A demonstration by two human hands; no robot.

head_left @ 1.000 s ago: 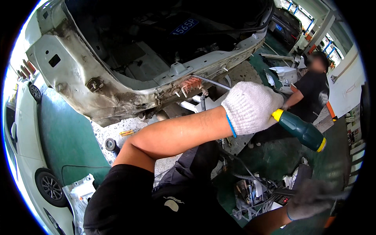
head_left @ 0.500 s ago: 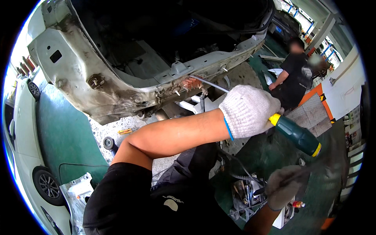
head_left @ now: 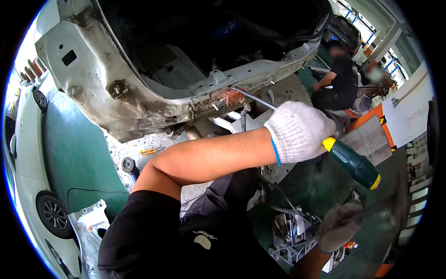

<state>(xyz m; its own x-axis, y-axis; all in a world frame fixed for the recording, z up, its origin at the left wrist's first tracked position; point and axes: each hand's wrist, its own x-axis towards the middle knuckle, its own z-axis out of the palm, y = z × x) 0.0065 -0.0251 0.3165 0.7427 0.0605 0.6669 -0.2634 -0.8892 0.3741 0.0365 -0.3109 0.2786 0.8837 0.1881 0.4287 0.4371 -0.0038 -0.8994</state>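
Observation:
My left hand (head_left: 299, 132), in a white knit glove, is closed around a long screwdriver (head_left: 353, 162) with a dark green and yellow handle. Its shaft slants up-left, and the tip meets the rear panel (head_left: 153, 114) of a stripped car body at a reddish-orange patch (head_left: 231, 96). Lower right, my right hand (head_left: 341, 228), gloved too, is closed on a dark, hammer-like tool (head_left: 371, 209). Motion blurs that tool, so its head cannot be made out. It is below and right of the screwdriver's butt end, apart from it.
Threaded studs stick out of the panel. A bin of tools (head_left: 290, 228) stands low near my right arm. A yellow-handled tool (head_left: 148, 151) and a dark cylindrical tool (head_left: 129, 165) lie below the car. Another person (head_left: 341, 76) sits beyond; a white car (head_left: 28, 153) is at left.
The view has shifted slightly. My left hand keeps the screwdriver against the same patch. My right hand has moved a little right with the blurred tool. The other person has lowered and leaned left.

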